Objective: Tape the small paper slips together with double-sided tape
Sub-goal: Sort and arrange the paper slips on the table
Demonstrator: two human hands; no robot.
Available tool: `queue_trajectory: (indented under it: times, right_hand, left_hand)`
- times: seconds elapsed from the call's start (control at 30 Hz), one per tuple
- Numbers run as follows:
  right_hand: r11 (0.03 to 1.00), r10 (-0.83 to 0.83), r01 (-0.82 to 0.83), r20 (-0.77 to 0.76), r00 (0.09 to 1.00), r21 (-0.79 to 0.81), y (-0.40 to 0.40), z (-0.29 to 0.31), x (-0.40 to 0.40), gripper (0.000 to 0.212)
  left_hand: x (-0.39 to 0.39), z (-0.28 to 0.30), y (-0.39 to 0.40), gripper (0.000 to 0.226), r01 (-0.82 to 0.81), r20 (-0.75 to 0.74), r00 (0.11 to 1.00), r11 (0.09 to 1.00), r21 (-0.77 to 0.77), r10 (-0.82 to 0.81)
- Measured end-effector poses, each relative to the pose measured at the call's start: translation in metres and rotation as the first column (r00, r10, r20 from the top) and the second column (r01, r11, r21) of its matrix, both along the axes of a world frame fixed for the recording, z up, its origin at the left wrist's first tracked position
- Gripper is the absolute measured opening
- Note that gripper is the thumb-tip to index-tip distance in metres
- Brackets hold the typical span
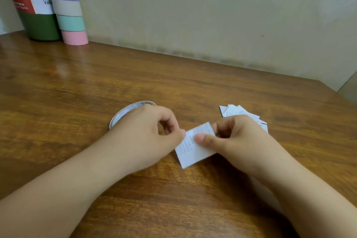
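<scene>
A small white paper slip (193, 149) with faint print is held just above the wooden table (173, 87) at the centre. My right hand (237, 141) pinches its right side, thumb on top. My left hand (148, 137) pinches its upper left edge with curled fingertips. A roll of double-sided tape (125, 111) lies flat on the table behind my left hand, partly hidden by it. A pile of several more paper slips (237, 112) lies behind my right hand, partly covered.
At the back left corner stand a dark green bottle (36, 25) with a red and white label and a tall cylinder (67, 9) banded in grey, purple, teal and pink. A beige wall (212, 15) runs along the table's far edge.
</scene>
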State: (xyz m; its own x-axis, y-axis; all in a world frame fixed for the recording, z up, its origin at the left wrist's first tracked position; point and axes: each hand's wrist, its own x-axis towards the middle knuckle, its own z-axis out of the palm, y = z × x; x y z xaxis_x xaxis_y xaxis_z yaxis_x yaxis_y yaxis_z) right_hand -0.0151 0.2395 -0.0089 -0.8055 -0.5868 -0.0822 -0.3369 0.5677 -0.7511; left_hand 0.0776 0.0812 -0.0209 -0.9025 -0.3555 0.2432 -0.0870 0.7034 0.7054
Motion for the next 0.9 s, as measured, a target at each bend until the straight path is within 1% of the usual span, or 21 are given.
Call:
queue_trajectory:
  times: [0.07,0.13,0.23,0.37,0.4,0.57,0.63,0.73,0.8,0.87,0.9]
  right_hand:
    - [0.990,0.053,-0.032,-0.148,0.988,0.140,-0.001,-0.005,0.000,0.024]
    - [0.979,0.091,-0.040,-0.252,0.963,0.200,-0.003,-0.008,0.002,0.021]
    - [0.968,0.115,-0.035,-0.315,0.942,0.250,-0.005,-0.008,0.005,0.020]
    - [0.945,0.168,-0.047,-0.358,0.918,0.322,-0.007,-0.009,0.008,0.036]
    - [0.941,0.172,-0.045,-0.359,0.917,0.335,-0.007,-0.010,0.007,0.036]
    - [0.953,0.142,-0.039,-0.326,0.935,0.302,-0.007,-0.011,0.001,0.017]
    - [0.953,0.151,-0.050,-0.323,0.934,0.300,-0.007,-0.010,0.002,0.020]
    - [0.947,0.175,-0.068,-0.324,0.930,0.315,-0.005,-0.008,0.004,0.030]
    - [0.949,0.173,-0.075,-0.308,0.935,0.306,-0.003,-0.007,0.002,0.029]
    - [0.965,0.143,-0.075,-0.266,0.953,0.250,0.001,-0.006,-0.002,0.025]
    - [0.980,0.110,-0.067,-0.234,0.966,0.187,0.002,-0.004,-0.004,0.024]
  left_hand:
    - [-0.001,-0.006,-0.001,0.018,0.057,0.116,0.992,0.990,-0.127,-0.042]
    - [-0.002,-0.010,-0.002,0.016,0.087,0.157,0.986,0.972,-0.219,-0.053]
    - [-0.002,-0.009,-0.003,0.017,0.088,0.164,0.985,0.967,-0.240,-0.049]
    - [-0.002,-0.007,-0.001,0.017,0.092,0.177,0.983,0.964,-0.249,-0.048]
    - [-0.001,-0.007,-0.001,0.016,0.090,0.176,0.983,0.965,-0.245,-0.047]
    - [-0.001,-0.007,0.000,0.014,0.097,0.191,0.980,0.969,-0.229,-0.053]
    - [-0.001,-0.007,0.000,0.013,0.102,0.200,0.978,0.967,-0.231,-0.056]
    - [-0.001,-0.006,0.000,0.013,0.108,0.200,0.978,0.965,-0.238,-0.060]
    - [0.000,-0.007,0.000,0.013,0.111,0.202,0.977,0.966,-0.233,-0.063]
    - [-0.001,-0.008,-0.001,0.014,0.103,0.187,0.980,0.968,-0.228,-0.060]
    - [-0.001,-0.008,-0.001,0.014,0.086,0.163,0.985,0.973,-0.214,-0.051]
